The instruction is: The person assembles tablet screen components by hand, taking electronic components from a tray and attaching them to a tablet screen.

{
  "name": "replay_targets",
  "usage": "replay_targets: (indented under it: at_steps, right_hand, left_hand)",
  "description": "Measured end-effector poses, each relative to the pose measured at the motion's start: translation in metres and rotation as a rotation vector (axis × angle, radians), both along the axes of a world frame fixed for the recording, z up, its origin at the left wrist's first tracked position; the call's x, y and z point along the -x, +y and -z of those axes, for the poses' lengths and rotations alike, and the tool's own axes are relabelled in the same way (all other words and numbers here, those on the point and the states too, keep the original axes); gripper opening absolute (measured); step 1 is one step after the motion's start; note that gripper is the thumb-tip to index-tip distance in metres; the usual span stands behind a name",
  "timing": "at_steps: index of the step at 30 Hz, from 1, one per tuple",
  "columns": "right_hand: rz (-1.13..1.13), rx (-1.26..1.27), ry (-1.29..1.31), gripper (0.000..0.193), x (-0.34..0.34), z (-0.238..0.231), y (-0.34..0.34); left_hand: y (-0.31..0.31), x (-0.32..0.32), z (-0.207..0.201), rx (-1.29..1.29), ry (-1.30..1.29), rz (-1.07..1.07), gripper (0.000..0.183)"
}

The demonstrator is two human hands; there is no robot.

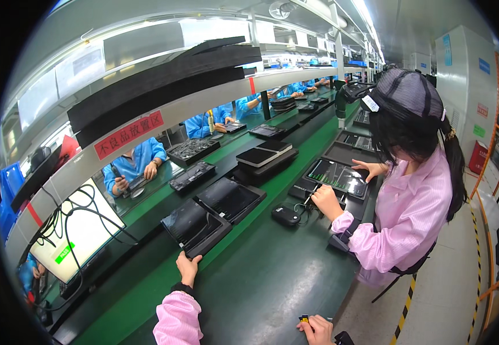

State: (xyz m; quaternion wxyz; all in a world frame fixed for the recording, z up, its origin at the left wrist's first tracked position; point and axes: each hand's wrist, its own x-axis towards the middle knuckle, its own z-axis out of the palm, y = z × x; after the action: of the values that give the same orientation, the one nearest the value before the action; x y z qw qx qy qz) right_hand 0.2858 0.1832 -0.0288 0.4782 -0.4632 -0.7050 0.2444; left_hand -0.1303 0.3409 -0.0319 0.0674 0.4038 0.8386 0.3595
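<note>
My left hand (188,269) grips the near corner of a black foam tray (220,234), thumb and fingers closed on its edge. Two dark glossy tablets lie in that tray, a nearer tablet (190,223) and a farther tablet (228,197). Low in the picture, by the bench's front edge, my right hand (317,331) is closed around a small black-and-yellow piece (304,319). Only the tip of that piece shows, so its kind is unclear. Both hands are well apart.
A co-worker in a pink smock (410,201) handles a lit tablet (338,177) at the right. Near them lies a black mouse-like device (285,215) with a cable. Stacked tablets (265,154) sit farther along the green belt. A monitor (77,230) with hanging cables stands left.
</note>
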Motion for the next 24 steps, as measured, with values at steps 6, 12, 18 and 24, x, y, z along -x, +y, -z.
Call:
replay_targets:
  at_steps: [6,12,18,24]
  right_hand:
    - [-0.024,-0.006,-0.061,0.014,-0.003,0.004,-0.003]
    - [0.072,-0.244,-0.195,0.009,0.003,0.003,-0.006]
    - [-0.021,0.032,-0.123,0.015,-0.002,0.003,-0.007]
    - [0.014,0.027,-0.046,0.012,0.005,0.002,-0.002]
  left_hand:
    - [0.014,0.041,0.029,-0.286,-0.583,-0.04,0.034]
    - [-0.003,0.03,-0.004,-0.226,-0.954,0.114,0.045]
    - [-0.058,0.026,-0.041,-0.213,-0.898,0.097,0.052]
    - [-0.178,0.002,-0.098,-0.144,-0.721,0.065,0.036]
